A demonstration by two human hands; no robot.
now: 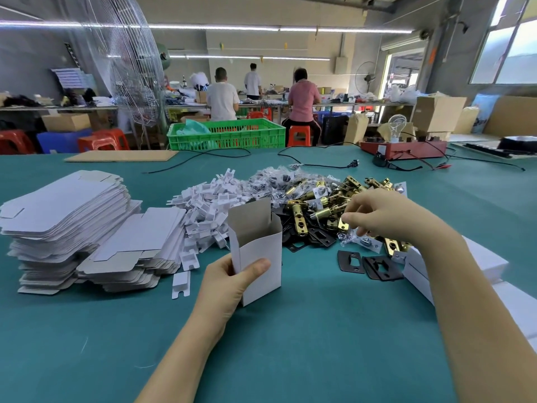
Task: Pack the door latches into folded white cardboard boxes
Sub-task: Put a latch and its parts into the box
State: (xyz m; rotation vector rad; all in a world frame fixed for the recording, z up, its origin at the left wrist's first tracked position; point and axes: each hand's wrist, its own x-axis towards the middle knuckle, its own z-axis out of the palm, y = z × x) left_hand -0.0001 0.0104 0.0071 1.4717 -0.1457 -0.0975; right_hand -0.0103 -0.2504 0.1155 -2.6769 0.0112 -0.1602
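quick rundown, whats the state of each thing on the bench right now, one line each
folded white box: upright, top flap open, held by left hand
right hand: fingers curled in the latch pile, pinching a small clear bag
brass door latches: loose in a heap
flat box blanks: unfolded, stacked
white plastic inserts: loose pile
black strike plates: lying flat on the mat
power plug: unplugged, on the mat
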